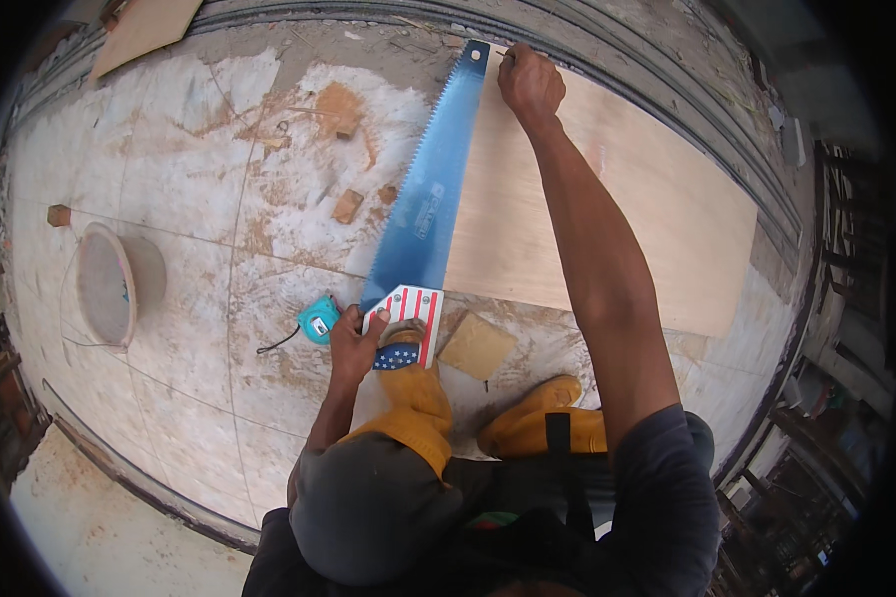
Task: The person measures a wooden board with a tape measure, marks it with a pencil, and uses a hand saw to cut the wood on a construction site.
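Observation:
A handsaw (423, 204) with a blue blade lies along the left edge of a plywood sheet (607, 204), teeth facing left. Its handle (408, 320) has red and white stripes and a starred blue patch, and sits over my boot. My left hand (350, 345) grips the handle's left side. At the blade's far end, my right hand (533, 88) is closed around a thin, dark, pencil-like stick, its tip near the sheet's far left corner. Most of the stick is hidden by my fingers. A teal tape measure (319, 320) lies left of my left hand.
A whitish bucket (119, 286) stands at the left. Wood offcuts (347, 206) and sawdust are scattered over the pale floor, with a square wood piece (478, 346) by my yellow boots (533, 410). Long metal rods (657, 95) run behind the plywood; another board (147, 32) lies far left.

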Motion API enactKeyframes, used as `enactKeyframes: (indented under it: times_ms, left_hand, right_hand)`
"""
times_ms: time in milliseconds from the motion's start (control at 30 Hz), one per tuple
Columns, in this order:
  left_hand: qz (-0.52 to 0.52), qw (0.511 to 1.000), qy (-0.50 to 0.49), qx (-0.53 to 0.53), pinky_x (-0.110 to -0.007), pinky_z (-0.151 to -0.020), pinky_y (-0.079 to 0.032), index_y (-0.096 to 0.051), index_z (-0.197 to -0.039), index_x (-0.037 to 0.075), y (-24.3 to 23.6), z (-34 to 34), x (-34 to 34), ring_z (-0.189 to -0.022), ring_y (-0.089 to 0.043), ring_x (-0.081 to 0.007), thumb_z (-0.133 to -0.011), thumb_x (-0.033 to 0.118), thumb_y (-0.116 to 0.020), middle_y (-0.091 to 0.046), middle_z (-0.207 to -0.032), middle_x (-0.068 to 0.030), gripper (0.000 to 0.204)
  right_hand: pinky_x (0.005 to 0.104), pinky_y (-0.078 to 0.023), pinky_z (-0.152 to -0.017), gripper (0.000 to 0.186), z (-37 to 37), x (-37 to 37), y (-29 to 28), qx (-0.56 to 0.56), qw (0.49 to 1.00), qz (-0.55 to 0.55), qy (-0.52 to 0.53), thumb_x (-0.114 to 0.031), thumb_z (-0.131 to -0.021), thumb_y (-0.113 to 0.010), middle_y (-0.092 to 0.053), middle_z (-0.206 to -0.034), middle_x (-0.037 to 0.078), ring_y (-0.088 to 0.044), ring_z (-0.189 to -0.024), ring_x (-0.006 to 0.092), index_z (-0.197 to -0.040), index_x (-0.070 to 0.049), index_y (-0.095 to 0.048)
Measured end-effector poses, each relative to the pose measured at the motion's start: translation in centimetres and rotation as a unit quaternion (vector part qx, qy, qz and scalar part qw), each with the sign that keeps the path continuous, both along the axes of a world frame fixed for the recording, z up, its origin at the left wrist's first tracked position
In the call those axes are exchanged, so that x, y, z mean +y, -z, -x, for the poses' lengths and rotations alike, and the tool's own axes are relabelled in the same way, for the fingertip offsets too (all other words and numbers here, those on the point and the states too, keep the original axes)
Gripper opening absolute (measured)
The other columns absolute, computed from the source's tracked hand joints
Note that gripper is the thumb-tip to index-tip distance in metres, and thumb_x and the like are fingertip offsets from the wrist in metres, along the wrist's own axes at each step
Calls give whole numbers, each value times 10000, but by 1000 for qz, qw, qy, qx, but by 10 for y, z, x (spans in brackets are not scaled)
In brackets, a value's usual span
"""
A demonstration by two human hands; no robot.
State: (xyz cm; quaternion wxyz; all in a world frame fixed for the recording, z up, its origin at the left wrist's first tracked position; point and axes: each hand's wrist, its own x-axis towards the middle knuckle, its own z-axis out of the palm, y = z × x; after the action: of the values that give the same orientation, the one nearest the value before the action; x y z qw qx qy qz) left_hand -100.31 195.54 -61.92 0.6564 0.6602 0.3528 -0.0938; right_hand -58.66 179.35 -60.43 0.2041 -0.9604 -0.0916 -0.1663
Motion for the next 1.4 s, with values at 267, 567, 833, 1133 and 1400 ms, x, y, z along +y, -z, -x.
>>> enactKeyframes:
  times_ms: [267, 567, 833, 1133, 1400]
  left_hand:
    - [-22, 1000, -1, 16, -226, -538, -373, -466, -747, 53, 4, 3, 0, -639, -439, -19, -891, 225, -734, -524, -676, 30, 349]
    - [5, 1000, -19, -17, -224, -535, -359, -453, -739, 51, 5, 3, -2, -646, -424, -16, -891, 204, -730, -508, -665, 30, 351]
    - [9, 1000, 0, 19, -226, -543, -371, -471, -754, 42, -1, 0, 0, -655, -443, -17, -889, 180, -729, -552, -684, 16, 321]
    - [2, 999, 15, 33, -226, -534, -378, -511, -770, 37, -10, -5, 1, -640, -463, -20, -897, 162, -714, -568, -682, 12, 271]
    - [-1, 999, 15, 31, -230, -518, -354, -516, -766, 37, -7, -4, 1, -627, -438, -21, -891, 166, -716, -540, -671, 22, 269]
  right_hand:
    - [493, -524, -607, 128, -6, 13, 7, -19, 999, 37, 5, -159, -779, -570, -685, -738, 204, -668, -664, 403, -725, -70, -644]
    - [523, -528, -709, 165, -16, 11, 4, 31, 989, 104, -96, -192, -823, -563, -688, -825, 231, -673, -793, 417, -863, -86, -683]
    - [499, -537, -649, 163, 12, 11, 7, 37, 990, 94, -100, -163, -808, -556, -682, -777, 225, -669, -734, 418, -867, -61, -668]
    - [472, -513, -546, 59, 74, 6, -2, 75, 984, 99, -129, -67, -728, -576, -651, -664, 182, -646, -600, 375, -760, -21, -595]
    - [458, -506, -523, 59, 150, 1, -9, 162, 972, 87, -148, -50, -727, -599, -662, -695, 167, -647, -595, 368, -762, -10, -575]
